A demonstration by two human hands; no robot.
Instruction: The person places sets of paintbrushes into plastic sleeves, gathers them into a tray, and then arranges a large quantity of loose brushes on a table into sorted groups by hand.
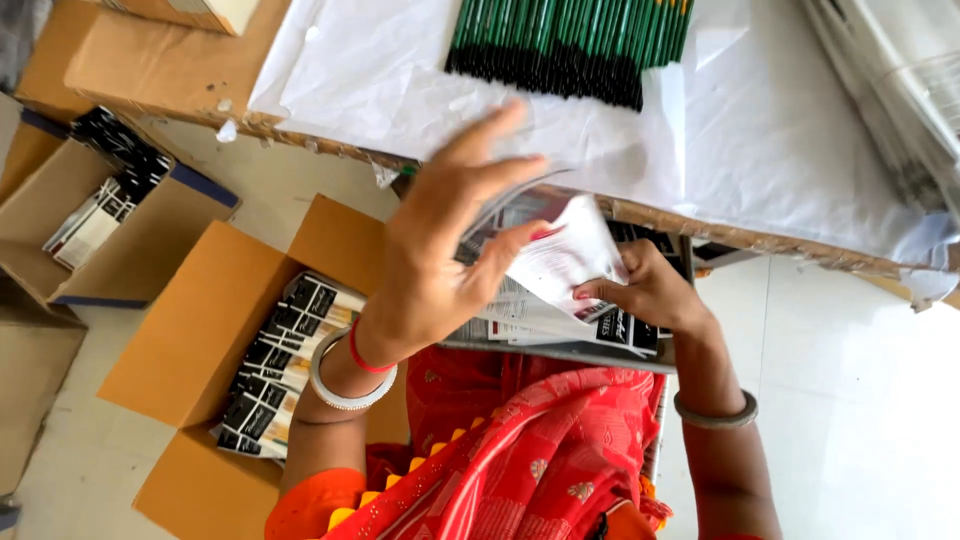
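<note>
My left hand is raised over a stack of flat printed cartons on my lap, its fingers spread and its thumb pressed on one white flat carton. My right hand grips the lower right edge of that same carton with thumb and fingers. A row of green pencils with black ends lies on white paper on the table beyond my hands.
An open cardboard box at my left holds several packed black-and-white pencil packs. A second open box with more packs stands further left. The table's cardboard-lined edge runs just above my hands. Pale floor lies at right.
</note>
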